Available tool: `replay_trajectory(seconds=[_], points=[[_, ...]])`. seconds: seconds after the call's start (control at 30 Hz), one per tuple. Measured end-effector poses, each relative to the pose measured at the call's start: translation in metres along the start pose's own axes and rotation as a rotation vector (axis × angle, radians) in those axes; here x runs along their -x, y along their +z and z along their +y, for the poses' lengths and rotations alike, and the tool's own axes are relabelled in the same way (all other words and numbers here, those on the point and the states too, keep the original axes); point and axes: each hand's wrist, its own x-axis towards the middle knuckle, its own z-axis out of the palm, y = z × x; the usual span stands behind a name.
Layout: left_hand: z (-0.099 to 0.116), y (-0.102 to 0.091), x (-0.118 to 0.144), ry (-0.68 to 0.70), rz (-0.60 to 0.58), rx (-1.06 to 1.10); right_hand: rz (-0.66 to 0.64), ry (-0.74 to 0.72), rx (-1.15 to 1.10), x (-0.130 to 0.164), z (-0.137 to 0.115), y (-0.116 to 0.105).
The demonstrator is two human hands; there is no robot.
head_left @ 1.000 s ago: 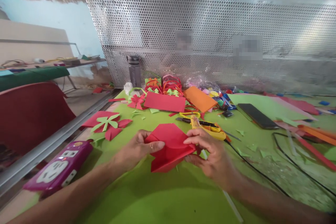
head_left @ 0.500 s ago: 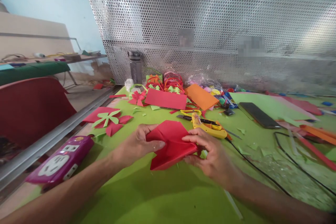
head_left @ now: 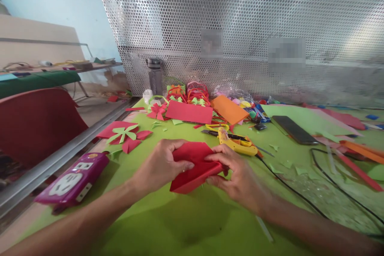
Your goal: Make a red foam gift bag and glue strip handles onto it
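A folded red paper sheet is held just above the green table cover by both hands. My left hand pinches its left edge with thumb on top. On the right edge sits my right hand, fingers curled over the fold. The paper is bent into a layered, pointed shape, its lower corner pointing toward me.
A yellow glue gun lies just behind the hands, its black cord running right. Scissors, a red sheet, an orange sheet, paper flowers, a phone, a purple power strip and a perforated metal screen surround them.
Both hands have pressed the red paper flatter and closer together; the raised upper flap has folded down. The view has shifted slightly.
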Motion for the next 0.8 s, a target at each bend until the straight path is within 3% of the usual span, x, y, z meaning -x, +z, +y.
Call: replay_trajectory(seconds=[0.27, 0.53, 0.7, 0.8], points=[[0.010, 0.004, 0.002, 0.042, 0.085, -0.043, 0.008, -0.051, -0.009, 0.003, 0.001, 0.000], [0.008, 0.006, 0.008, 0.195, 0.133, -0.120, 0.015, -0.114, -0.028, 0.001, 0.001, -0.001], [0.002, 0.003, 0.009, 0.389, 0.251, -0.297, 0.086, -0.229, -0.103, 0.004, -0.001, -0.008], [-0.006, 0.000, 0.008, 0.570, 0.397, -0.393, 0.126, -0.174, -0.151, 0.005, -0.003, -0.013]])
